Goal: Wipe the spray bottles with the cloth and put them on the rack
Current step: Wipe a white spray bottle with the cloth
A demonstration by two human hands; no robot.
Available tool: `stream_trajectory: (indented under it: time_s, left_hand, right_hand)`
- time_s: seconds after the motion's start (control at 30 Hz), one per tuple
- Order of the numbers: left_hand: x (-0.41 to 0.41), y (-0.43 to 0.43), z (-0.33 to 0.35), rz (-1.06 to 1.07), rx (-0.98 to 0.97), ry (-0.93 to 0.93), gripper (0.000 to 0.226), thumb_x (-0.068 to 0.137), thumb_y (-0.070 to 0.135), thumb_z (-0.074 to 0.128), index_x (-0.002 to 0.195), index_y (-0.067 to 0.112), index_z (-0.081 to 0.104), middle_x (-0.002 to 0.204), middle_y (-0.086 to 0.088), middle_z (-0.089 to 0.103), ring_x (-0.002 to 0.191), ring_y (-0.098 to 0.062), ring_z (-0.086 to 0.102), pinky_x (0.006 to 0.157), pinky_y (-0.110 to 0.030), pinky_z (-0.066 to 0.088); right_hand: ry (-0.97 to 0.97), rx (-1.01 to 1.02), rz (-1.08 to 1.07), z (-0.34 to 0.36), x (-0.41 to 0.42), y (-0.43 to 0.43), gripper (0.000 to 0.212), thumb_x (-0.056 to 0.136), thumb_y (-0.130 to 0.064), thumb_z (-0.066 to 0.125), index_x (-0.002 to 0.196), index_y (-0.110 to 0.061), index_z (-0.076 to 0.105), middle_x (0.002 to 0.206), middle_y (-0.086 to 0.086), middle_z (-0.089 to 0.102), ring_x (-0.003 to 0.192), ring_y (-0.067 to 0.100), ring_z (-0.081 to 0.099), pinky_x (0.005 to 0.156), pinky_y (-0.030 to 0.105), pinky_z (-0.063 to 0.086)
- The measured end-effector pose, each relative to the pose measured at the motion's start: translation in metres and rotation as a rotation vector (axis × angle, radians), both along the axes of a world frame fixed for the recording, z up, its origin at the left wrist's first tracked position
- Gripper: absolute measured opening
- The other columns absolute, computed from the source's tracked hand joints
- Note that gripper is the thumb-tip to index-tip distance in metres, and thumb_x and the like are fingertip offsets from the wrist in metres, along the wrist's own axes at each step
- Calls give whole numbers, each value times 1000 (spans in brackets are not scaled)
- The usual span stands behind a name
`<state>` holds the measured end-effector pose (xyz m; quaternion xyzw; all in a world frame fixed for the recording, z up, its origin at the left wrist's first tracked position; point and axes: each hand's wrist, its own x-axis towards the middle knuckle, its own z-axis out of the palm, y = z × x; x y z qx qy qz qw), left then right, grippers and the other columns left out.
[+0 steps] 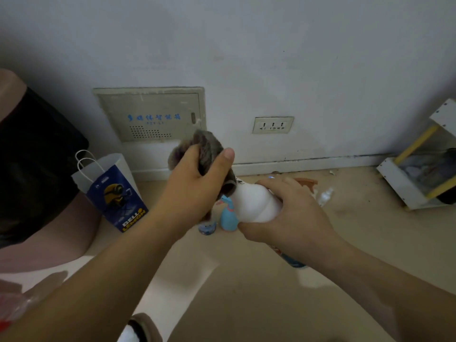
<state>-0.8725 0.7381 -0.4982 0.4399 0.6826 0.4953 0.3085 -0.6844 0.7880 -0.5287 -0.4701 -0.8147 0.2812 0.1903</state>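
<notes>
My right hand point(293, 215) grips a white spray bottle point(256, 203), held tilted above the floor. My left hand point(195, 183) holds a bunched grey-brown cloth point(207, 149) against the bottle's upper end. Below them on the floor stands a small light-blue spray bottle point(228, 215). An orange trigger head point(307, 183) and a clear small bottle point(325, 196) lie on the floor behind my right hand. The white and yellow rack point(404, 183) stands at the right by the wall.
A blue and white paper bag point(113, 193) stands at the left by the wall. A dark pink-edged object point(37, 169) fills the far left. A small blue item point(207, 228) lies beside the blue bottle. A wall socket point(272, 125) and a panel point(150, 114) are on the wall.
</notes>
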Motion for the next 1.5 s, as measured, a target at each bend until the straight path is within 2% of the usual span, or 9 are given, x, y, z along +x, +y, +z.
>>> stream_trajectory:
  time_s: [0.2,0.37,0.63,0.77,0.93,1.03,1.2,1.3,1.5]
  left_hand:
    - [0,-1,-15,-18,243,735,24,104,26,50,118,13,64,117,-2,67,101,-17,60,86,-23,47]
    - [5,0,0,70,103,-100,26,106,48,42,101,34,63,96,10,71,84,0,69,70,-16,58]
    - [-1,-7,-12,-84,148,780,37,102,31,48,130,12,63,126,-7,69,109,-21,68,88,-23,48]
    - [1,-15,-1,-20,106,357,37,102,51,40,85,25,62,69,9,67,61,-7,65,54,-24,52]
    - [1,-18,-4,-187,7,690,36,103,49,32,108,28,60,102,11,64,98,-14,59,87,-30,48]
    - [11,-22,-5,-232,138,884,36,105,36,37,123,21,64,130,-1,67,133,-18,46,123,-20,17]
    - [10,-19,24,170,180,-21,36,106,51,34,93,34,63,91,10,73,85,-2,68,75,-27,59]
    - [-12,-17,37,437,254,-405,39,104,58,40,116,36,70,110,13,75,105,-5,69,96,-40,57]
    - [2,-24,29,220,-95,-412,33,103,59,44,110,34,64,104,2,71,97,-16,65,80,-34,49]
  right_hand:
    - [12,-10,18,-1,3,3,61,55,-54,88,110,-48,63,102,-19,52,97,-8,48,75,29,50]
    - [-29,121,-26,4,1,7,70,56,-52,89,119,-46,61,102,-15,47,93,6,49,72,36,52]
    - [-115,341,-61,4,11,18,68,55,-60,80,117,-35,68,94,-9,42,87,16,46,60,29,34]
    - [-84,365,-23,3,12,21,74,58,-69,61,121,-31,69,95,-9,39,86,13,40,59,24,31]
    - [-84,248,7,4,17,22,74,55,-66,74,125,-41,65,97,-13,41,90,11,45,66,31,45]
    - [-88,69,27,1,17,21,81,54,-50,94,128,-46,63,105,-15,46,99,13,55,82,42,55]
    - [150,-293,28,-1,15,18,59,65,-27,98,109,-49,66,106,-15,65,97,-5,61,68,10,54]
    - [343,-568,-54,-5,14,19,56,67,-20,95,113,-39,69,103,-14,77,91,6,75,72,25,62]
    - [629,-824,-84,2,11,27,57,73,-20,86,126,-10,68,113,9,79,102,27,77,90,43,60]
